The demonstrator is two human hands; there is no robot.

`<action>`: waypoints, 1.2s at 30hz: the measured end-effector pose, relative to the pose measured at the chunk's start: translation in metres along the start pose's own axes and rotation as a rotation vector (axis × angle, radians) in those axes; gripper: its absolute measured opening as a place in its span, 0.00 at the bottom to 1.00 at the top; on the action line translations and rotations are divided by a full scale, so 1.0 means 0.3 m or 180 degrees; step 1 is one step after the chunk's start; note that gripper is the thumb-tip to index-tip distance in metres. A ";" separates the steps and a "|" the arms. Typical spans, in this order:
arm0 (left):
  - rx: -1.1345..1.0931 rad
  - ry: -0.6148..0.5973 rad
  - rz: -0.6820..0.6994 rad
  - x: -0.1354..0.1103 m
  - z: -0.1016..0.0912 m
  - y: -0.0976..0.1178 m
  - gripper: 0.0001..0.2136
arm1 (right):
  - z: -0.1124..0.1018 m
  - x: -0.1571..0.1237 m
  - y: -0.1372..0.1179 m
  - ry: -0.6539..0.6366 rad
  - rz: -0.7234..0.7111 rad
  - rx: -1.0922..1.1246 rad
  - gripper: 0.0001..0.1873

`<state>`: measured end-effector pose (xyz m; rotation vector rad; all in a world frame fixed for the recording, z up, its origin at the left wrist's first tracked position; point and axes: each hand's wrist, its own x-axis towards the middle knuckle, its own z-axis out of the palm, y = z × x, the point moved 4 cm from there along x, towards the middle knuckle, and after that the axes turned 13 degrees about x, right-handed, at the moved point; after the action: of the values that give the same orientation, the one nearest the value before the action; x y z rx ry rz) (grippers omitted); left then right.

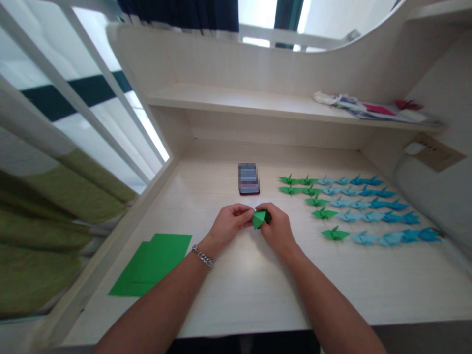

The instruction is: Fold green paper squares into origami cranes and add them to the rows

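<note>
Between my two hands is a small piece of folded green paper (pixel 259 220), held just above the middle of the desk. My left hand (pixel 233 220) pinches its left edge with thumb and forefinger. From the other side, my right hand (pixel 276 225) has its fingers closed round the paper's right part and hides some of it. Rows of folded paper cranes stand to the right, with green cranes (pixel 335 234) at the left ends and light blue cranes (pixel 391 239) and darker blue cranes (pixel 396 218) further right. Flat green paper sheets (pixel 158 258) lie to the left.
A phone (pixel 249 179) lies on the desk (pixel 243 290) beyond my hands. Papers and a plastic bag (pixel 376 109) rest on the shelf (pixel 236 101) above. On the right wall, a white plug and cable (pixel 413 148) sit in a socket panel. White bars and a curtain (pixel 40 221) border the left.
</note>
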<state>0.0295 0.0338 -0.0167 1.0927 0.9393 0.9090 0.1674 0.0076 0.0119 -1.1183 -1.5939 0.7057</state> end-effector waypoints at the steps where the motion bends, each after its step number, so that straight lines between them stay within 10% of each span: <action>1: -0.0011 0.0006 -0.0022 -0.001 -0.001 0.000 0.13 | -0.001 0.000 0.011 0.0084 0.0142 0.0144 0.14; 26: -0.0017 0.0346 -0.0026 0.012 -0.051 -0.001 0.17 | 0.006 0.013 0.101 0.0540 0.1674 0.2720 0.20; 36: 0.0242 0.0526 0.0117 0.017 -0.055 0.003 0.18 | -0.004 0.008 0.085 0.0659 0.1191 0.1842 0.21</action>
<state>0.0158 0.0437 -0.0198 1.1148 1.1003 1.0122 0.1765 0.0199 -0.0088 -1.0135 -0.9186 1.1671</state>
